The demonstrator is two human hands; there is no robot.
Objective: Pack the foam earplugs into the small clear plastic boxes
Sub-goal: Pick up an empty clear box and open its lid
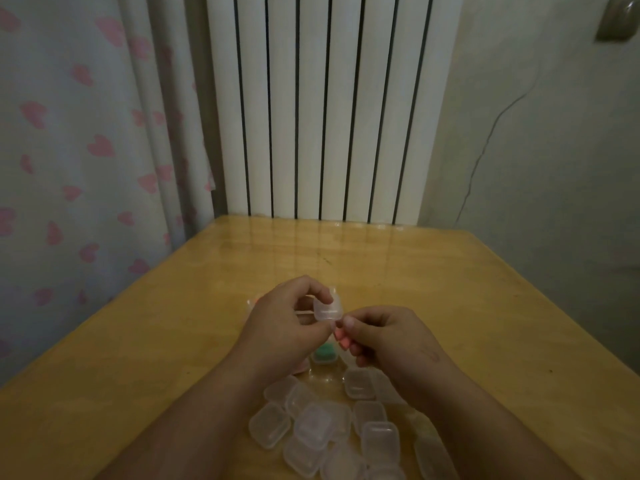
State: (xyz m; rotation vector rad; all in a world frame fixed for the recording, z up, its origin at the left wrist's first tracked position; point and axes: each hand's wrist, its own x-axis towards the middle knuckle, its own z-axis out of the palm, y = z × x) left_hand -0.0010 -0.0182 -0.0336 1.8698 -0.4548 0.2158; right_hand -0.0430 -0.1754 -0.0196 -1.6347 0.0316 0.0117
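Two bare hands meet above the middle of the wooden counter (450, 271). The left hand (277, 327) holds a small clear plastic box (325, 308) up off the surface, its fingers (318, 289) curled over the top and the thumb pressing from below, so the box is pinched between them. The right hand (391, 337) comes in from the other side, its fingers closed on a pink foam earplug (341, 339) that sits just beneath the held box, touching or nearly touching its lower edge; the dim light makes the exact contact hard to judge.

Directly below the hands, resting on the counter, is another clear box with something green inside (325, 351), probably a green earplug already packed. A heap of empty clear boxes (318, 427) lies nearer the person, between the two forearms, the boxes jumbled and overlapping one another. A trace of pink shows at the far side of the left hand, by a clear shape on the counter, too hidden to identify.

Behind the counter stands a white ribbed radiator (329, 105). A pale curtain with pink hearts (76, 150) hangs to the left, and a plain wall (554, 150) with a thin crack rises on the right.
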